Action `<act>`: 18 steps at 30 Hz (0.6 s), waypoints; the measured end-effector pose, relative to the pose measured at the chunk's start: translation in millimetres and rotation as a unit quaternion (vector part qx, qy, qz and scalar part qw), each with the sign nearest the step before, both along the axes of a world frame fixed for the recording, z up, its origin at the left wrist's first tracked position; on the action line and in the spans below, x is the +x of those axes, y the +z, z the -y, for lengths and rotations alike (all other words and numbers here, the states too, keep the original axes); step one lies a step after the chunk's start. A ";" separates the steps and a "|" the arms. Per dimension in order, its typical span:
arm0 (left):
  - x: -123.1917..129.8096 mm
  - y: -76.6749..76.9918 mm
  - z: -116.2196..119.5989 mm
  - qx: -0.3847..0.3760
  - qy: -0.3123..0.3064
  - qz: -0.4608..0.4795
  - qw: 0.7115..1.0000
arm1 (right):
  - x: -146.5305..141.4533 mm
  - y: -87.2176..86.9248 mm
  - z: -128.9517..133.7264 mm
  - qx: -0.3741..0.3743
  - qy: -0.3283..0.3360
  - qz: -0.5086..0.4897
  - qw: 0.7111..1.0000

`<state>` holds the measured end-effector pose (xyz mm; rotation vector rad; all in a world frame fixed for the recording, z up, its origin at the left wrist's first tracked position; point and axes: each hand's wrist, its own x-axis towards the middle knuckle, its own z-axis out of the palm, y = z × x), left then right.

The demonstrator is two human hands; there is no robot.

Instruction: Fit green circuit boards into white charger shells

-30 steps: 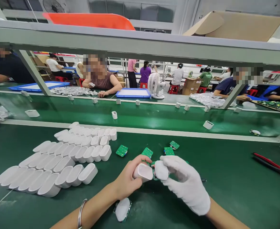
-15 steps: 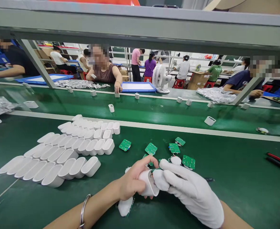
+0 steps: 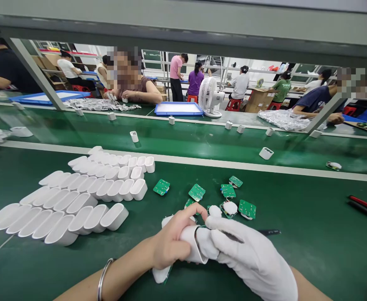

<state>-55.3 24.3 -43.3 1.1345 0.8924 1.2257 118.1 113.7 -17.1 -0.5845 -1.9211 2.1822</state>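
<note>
My bare left hand grips a white oval plastic shell low in the middle of the view. My white-gloved right hand holds a small part pressed into the shell's open end; the part itself is mostly hidden by the fingers. Several green circuit boards lie on the green mat just beyond my hands, some with white caps. Rows of empty white shells lie packed side by side to the left. Another white piece rests under my left wrist.
A green conveyor belt runs across behind the mat and carries single white shells. Red-handled cutters lie at the right. People sit across the belt beside a blue tray and a small white fan.
My hands have drawn closer to me and lower, and the gloved hand has pushed its part further into the shell. The view has tilted down.
</note>
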 end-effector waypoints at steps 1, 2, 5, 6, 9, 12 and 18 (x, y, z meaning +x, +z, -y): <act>-0.3 0.3 0.1 0.003 0.001 -0.010 1.000 | 2.3 -5.5 -0.4 0.050 -0.008 0.000 0.999; -0.7 0.6 0.2 0.004 0.002 -0.021 1.000 | 4.9 -11.1 -0.8 0.110 -0.013 -0.001 0.994; -1.2 1.8 0.9 0.003 0.003 -0.046 0.999 | 10.7 -23.6 -1.9 0.294 -0.015 -0.009 0.956; -1.0 2.2 1.2 0.001 0.004 -0.049 0.999 | 11.1 -25.0 -2.3 0.351 -0.015 -0.017 0.936; 0.5 3.5 2.3 -0.008 0.004 -0.038 0.999 | 6.9 -21.3 -3.7 0.484 0.010 -0.084 0.871; 2.5 3.5 2.9 -0.021 0.005 0.016 1.000 | 1.0 -15.6 -4.9 0.546 0.047 -0.175 0.818; 5.3 -0.6 2.1 0.002 0.004 0.121 0.993 | -3.2 -26.1 -0.4 0.577 -0.080 -0.153 0.799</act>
